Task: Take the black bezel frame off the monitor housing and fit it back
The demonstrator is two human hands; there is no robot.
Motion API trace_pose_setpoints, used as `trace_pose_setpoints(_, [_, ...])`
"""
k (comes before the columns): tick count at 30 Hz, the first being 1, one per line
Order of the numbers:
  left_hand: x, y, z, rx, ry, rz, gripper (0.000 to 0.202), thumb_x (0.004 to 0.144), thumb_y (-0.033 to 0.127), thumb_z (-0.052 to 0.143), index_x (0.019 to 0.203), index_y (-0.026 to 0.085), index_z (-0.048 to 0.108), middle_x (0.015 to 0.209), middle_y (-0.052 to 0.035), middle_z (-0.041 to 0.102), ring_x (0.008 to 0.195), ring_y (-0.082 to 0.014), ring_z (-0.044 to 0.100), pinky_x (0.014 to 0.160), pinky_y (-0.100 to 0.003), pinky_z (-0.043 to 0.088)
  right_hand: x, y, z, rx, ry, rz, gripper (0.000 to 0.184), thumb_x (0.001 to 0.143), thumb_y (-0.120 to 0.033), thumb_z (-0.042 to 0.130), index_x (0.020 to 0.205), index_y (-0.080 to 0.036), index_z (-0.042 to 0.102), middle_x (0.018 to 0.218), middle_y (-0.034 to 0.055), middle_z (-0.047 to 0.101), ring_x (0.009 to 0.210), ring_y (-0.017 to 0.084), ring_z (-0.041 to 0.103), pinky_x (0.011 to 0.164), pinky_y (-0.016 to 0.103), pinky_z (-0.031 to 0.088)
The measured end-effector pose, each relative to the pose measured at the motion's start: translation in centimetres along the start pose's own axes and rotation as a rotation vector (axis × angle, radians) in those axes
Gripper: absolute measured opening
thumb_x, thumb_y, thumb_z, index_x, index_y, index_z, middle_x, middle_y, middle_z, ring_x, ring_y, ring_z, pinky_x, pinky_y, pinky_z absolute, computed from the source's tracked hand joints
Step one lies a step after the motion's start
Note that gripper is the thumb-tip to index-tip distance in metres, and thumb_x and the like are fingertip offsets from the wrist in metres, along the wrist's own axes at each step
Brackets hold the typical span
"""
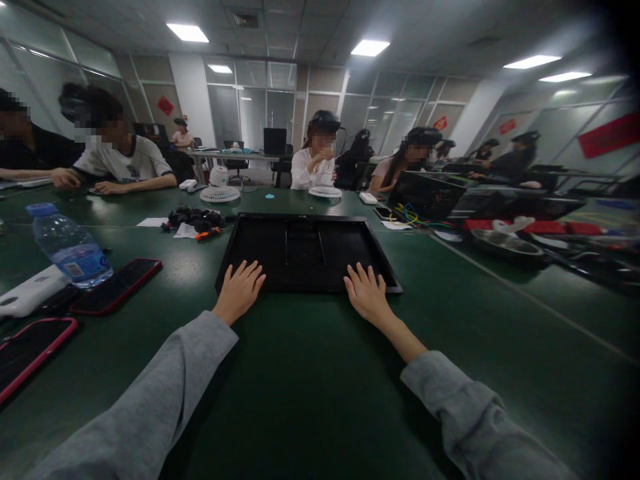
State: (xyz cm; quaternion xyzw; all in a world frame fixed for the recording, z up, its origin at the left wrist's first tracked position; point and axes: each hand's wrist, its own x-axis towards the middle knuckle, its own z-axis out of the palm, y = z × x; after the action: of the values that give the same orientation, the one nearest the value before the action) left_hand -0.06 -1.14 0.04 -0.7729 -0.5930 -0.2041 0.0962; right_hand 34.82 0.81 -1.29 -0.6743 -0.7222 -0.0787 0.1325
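Observation:
A black rectangular frame with a raised rim, like the casing of a monitor (pixel 345 247), lies flat on the green table (pixel 300 373) in front of me. Two thin upright ridges cross its recessed middle. My left hand (pixel 240 288) rests over its near left corner, palm down with the fingers stretched out. Over the near right part lies my right hand (pixel 367 293), fingers spread and also palm down. Neither hand grips anything. The palms hide parts of the near rim.
On the left stand a water bottle (pixel 73 247), a red-edged phone (pixel 120 285), another phone (pixel 35 350) and a white device (pixel 33 293). Dark cables (pixel 195 219) lie beyond. A metal pan (pixel 507 248) and black equipment (pixel 425 193) are at right. Several people sit around.

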Motion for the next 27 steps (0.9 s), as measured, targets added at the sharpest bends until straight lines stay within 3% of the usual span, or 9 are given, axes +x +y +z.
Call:
trace_pose_setpoints(3, [0.0,-0.1,0.0,-0.013,-0.009,0.000,0.049,0.104,0.042,0.031,0.142,0.026,0.058,0.153,-0.0055,0.052,0.146,-0.0313,0.040,0.120,-0.059,0.026,0.0,0.1,-0.1,-0.016,0.012,-0.010,0.068,0.104,-0.050,0.013,0.156,-0.018,0.041,0.163,0.0132,0.034,0.151,0.038,0.026,0.119,0.058,0.024])
trace_pose_setpoints(9, [0.1,-0.2,0.1,-0.035,-0.020,-0.010,0.048,0.104,0.041,0.032,0.142,0.027,0.059,0.154,-0.0054,0.050,0.146,-0.0320,0.039,0.118,-0.059,0.029,0.0,-0.5,-1.3,-0.048,-0.005,-0.061,0.062,0.104,-0.051,0.015,0.163,-0.033,0.019,0.160,0.0142,0.039,0.147,0.039,0.034,0.110,0.060,0.036])
trace_pose_setpoints(13, [0.1,-0.2,0.3,-0.048,-0.014,-0.008,0.047,0.104,0.041,0.033,0.141,0.027,0.059,0.154,-0.0061,0.051,0.146,-0.0320,0.039,0.118,-0.059,0.030,0.3,-1.2,-1.9,-0.065,-0.071,-0.037,0.060,0.103,-0.054,0.015,0.160,-0.040,0.026,0.160,0.0151,0.037,0.146,0.044,0.032,0.105,0.067,0.036])
trace_pose_setpoints(17, [0.2,-0.2,0.3,-0.025,-0.012,0.000,0.048,0.104,0.040,0.032,0.141,0.026,0.059,0.154,-0.0063,0.050,0.146,-0.0321,0.039,0.117,-0.059,0.031,0.6,-1.7,-2.1,-0.049,-0.126,-0.015,0.060,0.103,-0.054,0.015,0.158,-0.040,0.034,0.161,0.0160,0.034,0.147,0.047,0.029,0.106,0.069,0.035])
trace_pose_setpoints(27, [0.1,-0.1,0.2,-0.042,-0.013,0.003,0.048,0.104,0.041,0.033,0.144,0.027,0.056,0.155,-0.0060,0.050,0.146,-0.0336,0.040,0.118,-0.060,0.029,0.6,-1.3,-1.3,-0.053,-0.081,-0.025,0.059,0.103,-0.053,0.015,0.157,-0.041,0.036,0.161,0.0148,0.037,0.146,0.046,0.031,0.105,0.071,0.034])
